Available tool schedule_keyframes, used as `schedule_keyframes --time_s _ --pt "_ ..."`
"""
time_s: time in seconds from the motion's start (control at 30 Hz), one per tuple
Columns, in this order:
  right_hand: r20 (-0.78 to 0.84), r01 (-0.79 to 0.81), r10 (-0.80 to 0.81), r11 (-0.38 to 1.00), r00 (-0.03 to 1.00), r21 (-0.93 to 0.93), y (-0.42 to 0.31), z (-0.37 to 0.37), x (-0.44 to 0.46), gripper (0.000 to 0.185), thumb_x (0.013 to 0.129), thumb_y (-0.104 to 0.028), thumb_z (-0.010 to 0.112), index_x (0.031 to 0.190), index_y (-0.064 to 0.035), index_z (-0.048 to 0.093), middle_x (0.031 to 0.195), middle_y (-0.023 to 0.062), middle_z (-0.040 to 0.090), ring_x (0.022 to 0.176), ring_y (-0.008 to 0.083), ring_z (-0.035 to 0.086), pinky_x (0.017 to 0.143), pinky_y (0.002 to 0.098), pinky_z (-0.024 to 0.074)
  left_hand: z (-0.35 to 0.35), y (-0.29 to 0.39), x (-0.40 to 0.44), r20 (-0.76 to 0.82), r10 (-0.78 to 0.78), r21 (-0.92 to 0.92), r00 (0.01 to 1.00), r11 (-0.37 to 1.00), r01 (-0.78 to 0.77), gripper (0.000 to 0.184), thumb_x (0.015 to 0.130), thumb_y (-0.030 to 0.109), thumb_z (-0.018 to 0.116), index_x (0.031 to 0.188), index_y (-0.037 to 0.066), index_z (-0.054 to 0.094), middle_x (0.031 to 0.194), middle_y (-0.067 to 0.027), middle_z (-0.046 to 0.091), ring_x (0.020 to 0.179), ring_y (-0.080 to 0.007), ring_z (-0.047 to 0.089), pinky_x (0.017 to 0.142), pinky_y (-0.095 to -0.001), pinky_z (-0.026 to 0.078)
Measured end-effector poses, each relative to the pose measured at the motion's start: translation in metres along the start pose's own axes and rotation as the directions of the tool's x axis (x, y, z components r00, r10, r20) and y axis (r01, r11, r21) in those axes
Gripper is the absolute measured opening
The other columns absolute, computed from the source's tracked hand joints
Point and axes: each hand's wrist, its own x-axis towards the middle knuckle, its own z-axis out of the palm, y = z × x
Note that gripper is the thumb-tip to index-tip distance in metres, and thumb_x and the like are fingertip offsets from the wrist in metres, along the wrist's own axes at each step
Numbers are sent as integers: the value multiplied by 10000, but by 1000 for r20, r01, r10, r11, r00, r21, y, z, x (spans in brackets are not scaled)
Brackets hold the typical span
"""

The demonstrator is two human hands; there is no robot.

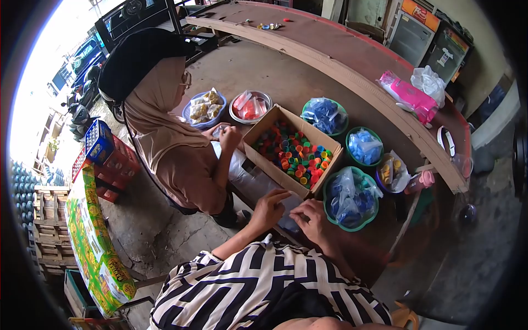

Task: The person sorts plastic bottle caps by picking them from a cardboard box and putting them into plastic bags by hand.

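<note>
My left hand is at the near table edge, fingers bent and pressed together by the clear plastic bag. Facing it, my right hand pinches at the other side of this thin plastic; the exact grip is hard to make out. Just beyond my hands stands an open cardboard box full of red, orange, green, blue and yellow plastic caps. Close to my right hand is a green basket holding bagged dark blue pieces. More clear plastic lies along the edge left of the box.
A co-worker in a headscarf stands at the left, hands near the box. Around the box are a basket of yellowish bags, a metal bowl of red bags and green baskets of blue bags. A wooden beam runs behind; crates stand left.
</note>
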Motion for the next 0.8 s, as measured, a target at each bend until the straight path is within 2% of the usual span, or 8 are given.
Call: schedule_keyframes --time_s 0.03,0.1,0.2,0.33,0.5,0.6,0.67,0.8 --pt "0 -7 7 1000 1000 1 2 0 2 121 777 -110 726 862 -109 642 850 18 602 848 219 593 802 371 421 -5 1 2 6 -4 -1 1000 1000 4 393 753 -49 519 1116 11 655 1159 -143 619 736 -228 664 671 -317 509" --pt "-167 16 -6 998 986 57 11 1 11 128 785 -93 726 879 -87 640 872 52 605 866 239 593 786 372 447 -15 3 7 46 -202 -154 978 966 207 432 763 -59 484 1151 32 652 1180 -122 614 746 -176 666 633 -280 521" --pt "-193 -103 117 991 974 81 42 -1 26 109 814 -91 704 894 -52 642 885 83 604 850 254 597 751 361 467 -26 3 16 -25 -175 -159 984 973 169 377 758 -58 498 1103 -25 647 1145 -126 625 668 -170 650 630 -282 512" --pt "-120 -243 259 961 958 134 113 5 60 89 858 -74 647 919 -10 650 888 106 607 788 238 610 708 331 485 -30 -10 20 -48 -79 -219 996 973 67 394 736 -89 501 1086 -2 658 1109 -124 639 733 -154 649 645 -284 511" --pt "-46 -280 283 958 958 61 191 38 103 80 846 -57 645 911 -11 638 893 120 605 792 261 625 718 347 497 -31 -27 -6 18 -116 -49 993 992 117 248 735 -65 604 945 34 692 958 -87 658 747 -206 660 654 -297 518" --pt "35 -274 275 961 961 -30 227 64 133 76 851 -41 612 924 -39 632 929 144 603 872 316 625 754 389 500 -29 -40 -26 63 -249 22 966 969 248 165 727 -74 635 844 24 698 873 -81 668 736 -172 666 653 -275 519" --pt "47 -239 248 960 968 -148 252 88 152 105 864 -50 584 961 -55 626 975 142 594 929 328 608 794 411 493 -28 -44 -38 85 -303 6 949 953 304 114 726 -42 648 814 23 680 829 -87 646 720 -231 667 642 -305 523" --pt "68 -306 319 940 945 -153 272 120 187 194 875 -50 549 1051 -83 624 1092 110 577 1003 331 577 869 424 475 -23 -49 -54 81 -417 -60 905 905 422 96 705 -33 655 777 29 668 813 -74 644 692 -204 657 619 -295 512"
